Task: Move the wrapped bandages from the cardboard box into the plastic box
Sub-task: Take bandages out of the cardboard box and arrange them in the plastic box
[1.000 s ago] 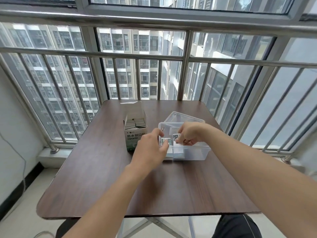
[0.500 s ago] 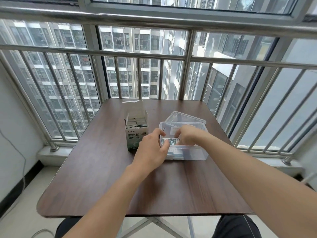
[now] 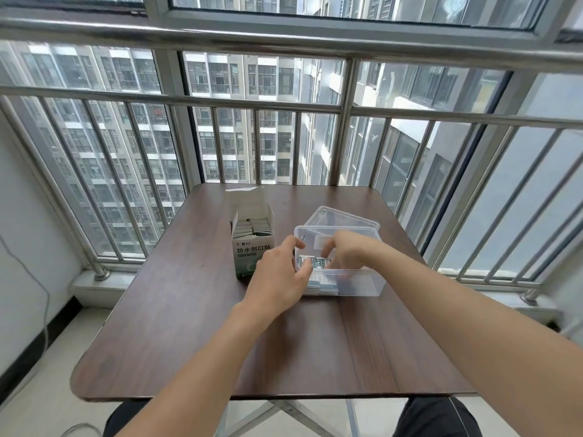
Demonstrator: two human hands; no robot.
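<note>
A white and green cardboard box [image 3: 252,250] stands open on the table, with several wrapped bandages [image 3: 255,228] upright inside it. To its right sits the clear plastic box [image 3: 356,283], with more wrapped bandages on its floor. My left hand [image 3: 280,275] is at the plastic box's left wall and holds the end of a wrapped bandage [image 3: 316,263] just inside the rim. My right hand [image 3: 350,250] reaches down into the plastic box, its spread fingers touching that bandage from the right. Motion blurs the fingertips.
The plastic box's clear lid [image 3: 340,216] lies right behind it. The brown table [image 3: 202,326] stands against a metal window railing [image 3: 344,121], with a white wall on the left. My knees show below the table's near edge.
Both hands have lowered from above the plastic box into it with the bandages. The right hand's fingers have uncurled and now point down.
</note>
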